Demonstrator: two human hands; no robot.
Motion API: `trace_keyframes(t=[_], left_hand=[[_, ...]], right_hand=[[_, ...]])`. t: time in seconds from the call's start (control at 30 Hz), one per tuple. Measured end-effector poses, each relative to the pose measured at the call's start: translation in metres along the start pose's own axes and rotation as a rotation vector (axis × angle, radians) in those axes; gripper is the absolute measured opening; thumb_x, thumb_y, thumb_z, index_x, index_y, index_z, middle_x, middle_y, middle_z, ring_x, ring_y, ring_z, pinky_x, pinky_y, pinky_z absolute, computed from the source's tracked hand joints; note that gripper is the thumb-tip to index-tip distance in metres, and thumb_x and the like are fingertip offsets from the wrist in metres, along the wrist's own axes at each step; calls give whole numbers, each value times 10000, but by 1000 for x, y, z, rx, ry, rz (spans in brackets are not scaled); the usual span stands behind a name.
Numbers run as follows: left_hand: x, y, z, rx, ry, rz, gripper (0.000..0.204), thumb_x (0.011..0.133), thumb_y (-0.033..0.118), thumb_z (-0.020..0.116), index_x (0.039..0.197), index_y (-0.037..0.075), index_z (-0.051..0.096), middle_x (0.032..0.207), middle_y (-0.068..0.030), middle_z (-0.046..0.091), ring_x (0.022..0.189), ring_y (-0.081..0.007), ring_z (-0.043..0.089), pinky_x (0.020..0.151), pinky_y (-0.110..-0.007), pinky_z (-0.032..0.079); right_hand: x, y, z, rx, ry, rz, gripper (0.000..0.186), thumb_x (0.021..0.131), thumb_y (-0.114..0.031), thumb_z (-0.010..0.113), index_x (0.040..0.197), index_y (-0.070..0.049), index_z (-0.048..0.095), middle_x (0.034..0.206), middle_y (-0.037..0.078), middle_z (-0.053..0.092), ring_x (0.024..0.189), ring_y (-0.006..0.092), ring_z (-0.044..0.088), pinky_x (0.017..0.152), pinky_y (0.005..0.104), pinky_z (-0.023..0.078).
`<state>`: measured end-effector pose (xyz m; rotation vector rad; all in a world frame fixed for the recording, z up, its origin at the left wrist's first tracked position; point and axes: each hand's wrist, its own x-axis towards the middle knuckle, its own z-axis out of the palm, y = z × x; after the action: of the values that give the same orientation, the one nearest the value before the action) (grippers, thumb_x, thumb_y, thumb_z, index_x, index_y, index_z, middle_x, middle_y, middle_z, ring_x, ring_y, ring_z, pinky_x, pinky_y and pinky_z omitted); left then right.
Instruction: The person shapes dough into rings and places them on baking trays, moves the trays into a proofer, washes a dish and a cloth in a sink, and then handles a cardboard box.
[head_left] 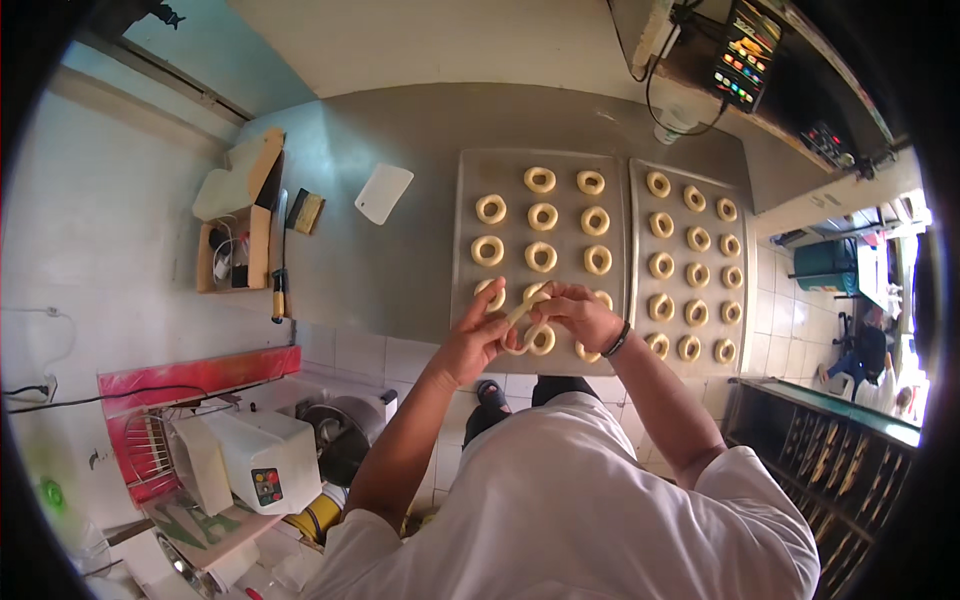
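Note:
Both my hands are raised over the near part of a metal baking tray (pixel 568 235). A loop of pale dough (pixel 514 334) hangs between them, its strand pinched in the fingers. My left hand (pixel 474 338) is closed on its left side, with one finger sticking out. My right hand (pixel 578 312), with a dark band at the wrist, grips the dough's upper right part. Rows of dough rings (pixel 541 257) lie on this tray, and my hands hide some of the nearest ones.
To the right is a second tray (pixel 678 290) with more rings. A white scraper (pixel 384 193), a brush (pixel 305 212), a long knife (pixel 279 270) and a cardboard box (pixel 233 240) are left on the metal table. A white machine (pixel 262 462) and steel bowl (pixel 340 440) stand lower left; racks (pixel 825 460) lower right.

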<state>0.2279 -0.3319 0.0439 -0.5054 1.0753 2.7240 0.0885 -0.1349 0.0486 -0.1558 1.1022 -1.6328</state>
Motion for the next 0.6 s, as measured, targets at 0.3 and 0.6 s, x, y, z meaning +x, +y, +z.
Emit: trace_keyframes(t=[0.3, 0.6], left_hand=[[123, 95, 50, 372, 468, 494, 746, 878, -41, 609, 1539, 96, 292, 1019, -101, 614, 820, -169, 636, 766, -335, 538], [198, 96, -67, 1124, 940, 395, 568, 949, 127, 599, 1476, 48, 402, 1285, -180, 582, 1017, -211, 643, 872, -330, 522]], right_hand=[[98, -120, -11, -703, 199, -389, 198, 926, -190, 633, 1034, -35, 691, 870, 61, 674, 732, 142, 599, 698, 313, 503], [161, -80, -34, -1013, 455, -504, 300, 920, -270, 655, 1050, -2, 613, 867, 187, 681, 756, 378, 647, 704, 432, 519]])
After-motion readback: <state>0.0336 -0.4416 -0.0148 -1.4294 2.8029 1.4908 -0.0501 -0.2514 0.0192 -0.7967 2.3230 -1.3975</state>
